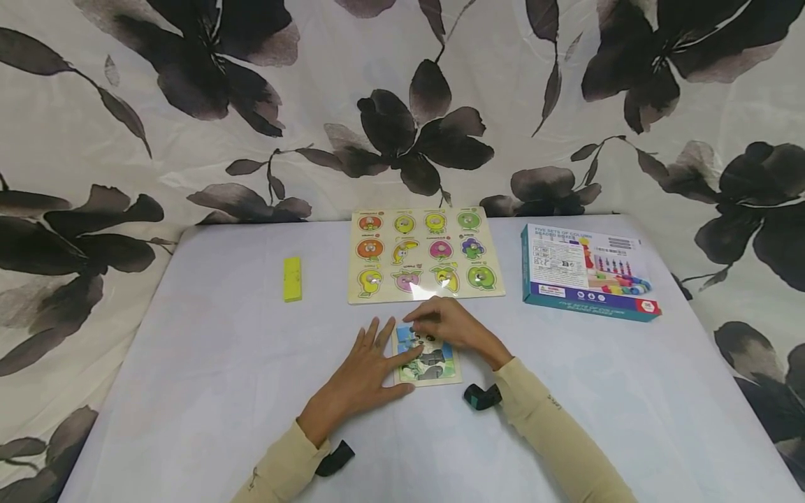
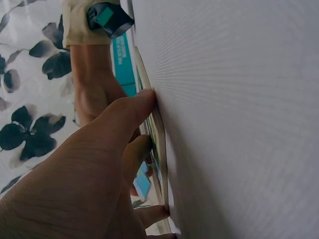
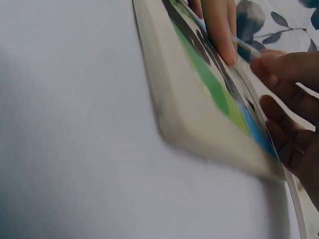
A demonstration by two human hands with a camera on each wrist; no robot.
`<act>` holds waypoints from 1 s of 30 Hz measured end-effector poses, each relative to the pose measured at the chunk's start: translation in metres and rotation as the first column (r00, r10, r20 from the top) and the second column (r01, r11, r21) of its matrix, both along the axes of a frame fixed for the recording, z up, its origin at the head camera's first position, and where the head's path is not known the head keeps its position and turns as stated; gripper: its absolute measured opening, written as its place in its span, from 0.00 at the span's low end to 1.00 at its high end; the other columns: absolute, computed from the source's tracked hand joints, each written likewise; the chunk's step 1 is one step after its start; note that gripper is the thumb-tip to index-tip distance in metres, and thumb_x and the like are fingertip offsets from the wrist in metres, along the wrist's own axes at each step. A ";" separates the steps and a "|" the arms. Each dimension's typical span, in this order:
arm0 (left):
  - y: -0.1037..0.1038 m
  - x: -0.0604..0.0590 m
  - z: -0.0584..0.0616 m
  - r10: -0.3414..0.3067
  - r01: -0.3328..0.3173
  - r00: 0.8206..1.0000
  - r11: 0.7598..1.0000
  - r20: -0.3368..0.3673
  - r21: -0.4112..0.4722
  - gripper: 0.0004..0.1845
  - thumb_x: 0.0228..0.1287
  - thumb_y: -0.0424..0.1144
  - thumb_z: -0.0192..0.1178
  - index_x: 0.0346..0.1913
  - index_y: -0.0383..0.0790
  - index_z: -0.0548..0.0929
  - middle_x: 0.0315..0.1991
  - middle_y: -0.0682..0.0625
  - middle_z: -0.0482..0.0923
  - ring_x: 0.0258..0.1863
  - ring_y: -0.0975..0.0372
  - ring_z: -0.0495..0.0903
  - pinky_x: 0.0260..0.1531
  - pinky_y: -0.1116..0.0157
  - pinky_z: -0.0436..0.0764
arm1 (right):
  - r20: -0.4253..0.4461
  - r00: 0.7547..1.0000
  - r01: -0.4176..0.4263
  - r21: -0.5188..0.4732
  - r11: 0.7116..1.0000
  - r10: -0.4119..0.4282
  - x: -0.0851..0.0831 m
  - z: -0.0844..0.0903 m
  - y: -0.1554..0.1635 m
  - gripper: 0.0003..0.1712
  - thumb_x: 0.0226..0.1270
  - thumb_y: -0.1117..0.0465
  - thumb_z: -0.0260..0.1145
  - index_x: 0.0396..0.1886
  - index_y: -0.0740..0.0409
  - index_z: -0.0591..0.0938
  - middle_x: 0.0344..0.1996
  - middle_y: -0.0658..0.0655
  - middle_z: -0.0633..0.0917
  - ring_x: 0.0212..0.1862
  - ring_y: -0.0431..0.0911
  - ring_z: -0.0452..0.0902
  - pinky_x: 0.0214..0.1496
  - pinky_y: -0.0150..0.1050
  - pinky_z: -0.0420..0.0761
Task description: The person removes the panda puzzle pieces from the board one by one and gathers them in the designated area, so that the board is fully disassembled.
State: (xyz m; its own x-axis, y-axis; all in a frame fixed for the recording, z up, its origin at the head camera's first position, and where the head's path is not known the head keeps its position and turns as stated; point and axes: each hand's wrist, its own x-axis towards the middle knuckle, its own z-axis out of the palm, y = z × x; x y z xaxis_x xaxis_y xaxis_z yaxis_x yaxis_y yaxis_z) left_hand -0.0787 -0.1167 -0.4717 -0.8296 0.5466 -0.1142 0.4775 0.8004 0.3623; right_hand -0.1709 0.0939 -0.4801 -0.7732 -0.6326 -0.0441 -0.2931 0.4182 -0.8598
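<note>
A small wooden jigsaw board (image 1: 434, 367) with a panda picture lies on the white table (image 1: 207, 370) in the head view. My left hand (image 1: 395, 345) lies flat beside it with its fingers spread, and the thumb presses on the board's left part. My right hand (image 1: 420, 330) curls over the board's top edge and pinches a thin blue puzzle piece (image 3: 246, 48). The left wrist view has the left thumb (image 2: 142, 102) on the board's edge (image 2: 160, 144). The right wrist view looks along the board (image 3: 199, 99), with the right fingers (image 3: 289, 69) just above it.
A larger fruit peg puzzle (image 1: 424, 255) lies behind the hands. A yellow block (image 1: 292, 279) sits to the left, and a teal toy box (image 1: 588, 272) to the right. Floral cloth (image 1: 402, 105) hangs behind the table.
</note>
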 end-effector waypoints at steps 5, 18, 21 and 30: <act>0.001 0.000 -0.001 0.007 -0.007 1.000 1.000 0.010 -0.001 0.33 0.61 0.63 0.57 0.69 0.63 0.68 0.75 0.34 0.44 0.73 0.36 0.39 0.68 0.40 0.47 | 0.006 0.998 0.056 -0.023 0.998 -0.056 0.000 0.009 0.020 0.11 0.65 0.64 0.65 0.46 0.56 0.87 0.43 0.51 0.87 0.50 0.45 0.78 0.56 0.44 0.75; 0.001 0.000 -0.004 0.035 -0.035 0.999 0.999 0.008 0.019 0.34 0.59 0.61 0.61 0.69 0.63 0.68 0.75 0.36 0.45 0.74 0.38 0.39 0.69 0.41 0.45 | 0.086 0.975 0.197 0.093 0.976 -0.205 0.012 0.040 0.085 0.11 0.65 0.69 0.63 0.46 0.68 0.85 0.45 0.64 0.85 0.41 0.48 0.72 0.39 0.35 0.72; 0.001 0.000 -0.004 0.036 -0.037 0.999 0.999 0.007 0.023 0.34 0.59 0.61 0.61 0.69 0.64 0.68 0.75 0.36 0.45 0.74 0.38 0.39 0.69 0.41 0.45 | 0.077 0.978 0.187 0.109 0.976 -0.196 0.013 0.039 0.091 0.11 0.65 0.70 0.62 0.45 0.70 0.84 0.44 0.65 0.85 0.43 0.49 0.74 0.41 0.34 0.74; 0.001 0.000 -0.005 0.036 -0.036 0.999 0.999 0.008 0.035 0.34 0.59 0.61 0.61 0.69 0.64 0.67 0.75 0.36 0.45 0.74 0.38 0.39 0.69 0.42 0.45 | 0.019 0.982 0.187 0.093 0.978 -0.189 0.003 0.005 0.103 0.10 0.65 0.66 0.65 0.44 0.60 0.87 0.42 0.56 0.86 0.43 0.45 0.76 0.43 0.31 0.77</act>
